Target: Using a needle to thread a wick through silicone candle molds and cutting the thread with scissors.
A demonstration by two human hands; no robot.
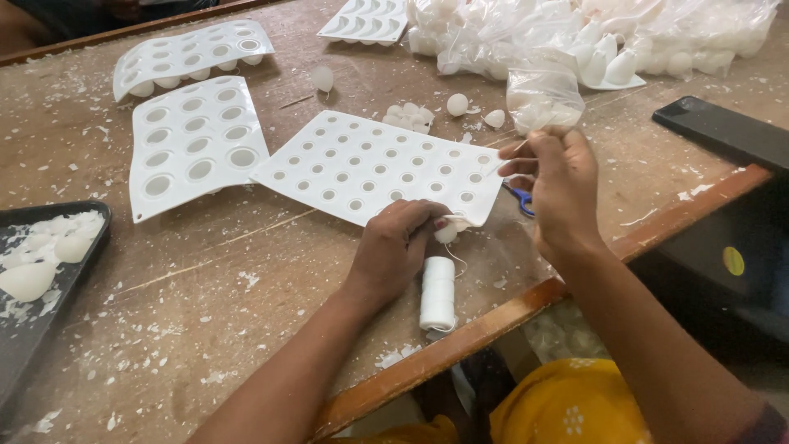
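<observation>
My left hand (400,242) rests on the wooden table (205,288), its fingers closed on a small white wax piece (445,233) at the near corner of a white silicone mould (378,167) full of small round holes. My right hand (555,181) is raised just to the right, pinching a thin white thread between thumb and forefinger; the thread runs back toward the wax piece. A white spool of thread (437,293) stands on the table right below my left hand. Blue-handled scissors (519,198) lie partly hidden under my right hand.
Two more white moulds (195,146) (191,54) lie at the left, another (366,20) at the back. Clear bags of white wax shapes (592,37) fill the back right. A dark tray (37,271) with wax scraps sits at the left edge. A black phone (723,131) lies right.
</observation>
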